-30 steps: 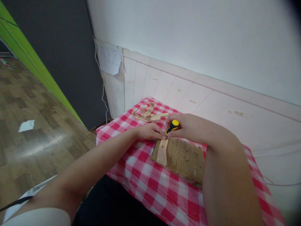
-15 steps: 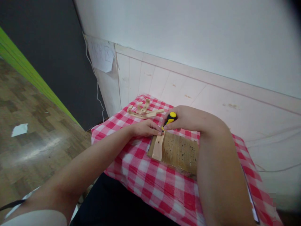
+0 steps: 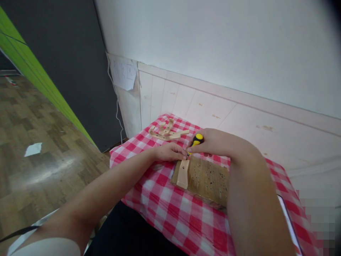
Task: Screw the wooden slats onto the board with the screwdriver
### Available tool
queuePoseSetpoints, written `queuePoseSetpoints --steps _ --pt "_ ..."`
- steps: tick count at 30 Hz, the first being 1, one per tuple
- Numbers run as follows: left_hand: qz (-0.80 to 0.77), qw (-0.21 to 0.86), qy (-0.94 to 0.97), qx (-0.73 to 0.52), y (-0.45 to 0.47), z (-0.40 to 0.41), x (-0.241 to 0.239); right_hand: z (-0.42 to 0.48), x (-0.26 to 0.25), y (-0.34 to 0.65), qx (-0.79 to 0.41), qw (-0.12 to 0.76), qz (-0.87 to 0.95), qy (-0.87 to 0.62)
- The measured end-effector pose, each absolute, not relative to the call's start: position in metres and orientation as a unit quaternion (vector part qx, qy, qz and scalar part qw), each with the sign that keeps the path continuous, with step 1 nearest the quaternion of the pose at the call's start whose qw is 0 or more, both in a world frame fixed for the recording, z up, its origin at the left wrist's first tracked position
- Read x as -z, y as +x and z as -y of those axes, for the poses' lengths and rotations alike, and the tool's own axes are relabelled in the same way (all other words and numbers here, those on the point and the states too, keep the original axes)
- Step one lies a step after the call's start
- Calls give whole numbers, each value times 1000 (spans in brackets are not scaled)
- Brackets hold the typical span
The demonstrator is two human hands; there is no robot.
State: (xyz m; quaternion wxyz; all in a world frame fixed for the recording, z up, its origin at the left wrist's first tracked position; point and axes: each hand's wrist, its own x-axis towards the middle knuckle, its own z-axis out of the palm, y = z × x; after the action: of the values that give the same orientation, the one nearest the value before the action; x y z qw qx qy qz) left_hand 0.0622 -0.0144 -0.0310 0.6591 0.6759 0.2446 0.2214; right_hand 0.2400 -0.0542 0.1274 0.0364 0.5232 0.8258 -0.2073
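Hands were barely shifted: yellow-and-black screwdriver (image 3: 197, 138) was kept clasped in right hand (image 3: 213, 144); fingertips of left hand (image 3: 167, 152) were bunched on pale wooden strip (image 3: 183, 173), grip not discernible.

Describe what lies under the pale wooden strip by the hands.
The strip rests on a brown board dotted with holes, itself on the checked cloth. The left hand and the right hand, holding a screwdriver, cover its far end, hiding that part.

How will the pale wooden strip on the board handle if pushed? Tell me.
The strip is probably stiff and light: thin, flat wood. It would likely slide, not roll, lying flat on the board. The left hand at its end may pin it.
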Motion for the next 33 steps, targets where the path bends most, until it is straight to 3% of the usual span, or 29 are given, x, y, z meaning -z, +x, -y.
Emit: queuePoseSetpoints --steps 10,17,24,27,33 --pt "-260 663 669 -213 62 18 26 67 -134 235 127 -45 -852 505" --pt "-259 671 665 -203 62 17 27 83 -148 239 149 -33 -845 512" --pt "-247 674 663 -212 62 18 23 74 -145 235 56 -45 -811 581" --pt "-246 683 655 -208 62 17 24 76 -146 235 73 -69 -824 558" --pt "-243 690 650 -205 62 14 27 87 -157 236 120 -35 -828 547"
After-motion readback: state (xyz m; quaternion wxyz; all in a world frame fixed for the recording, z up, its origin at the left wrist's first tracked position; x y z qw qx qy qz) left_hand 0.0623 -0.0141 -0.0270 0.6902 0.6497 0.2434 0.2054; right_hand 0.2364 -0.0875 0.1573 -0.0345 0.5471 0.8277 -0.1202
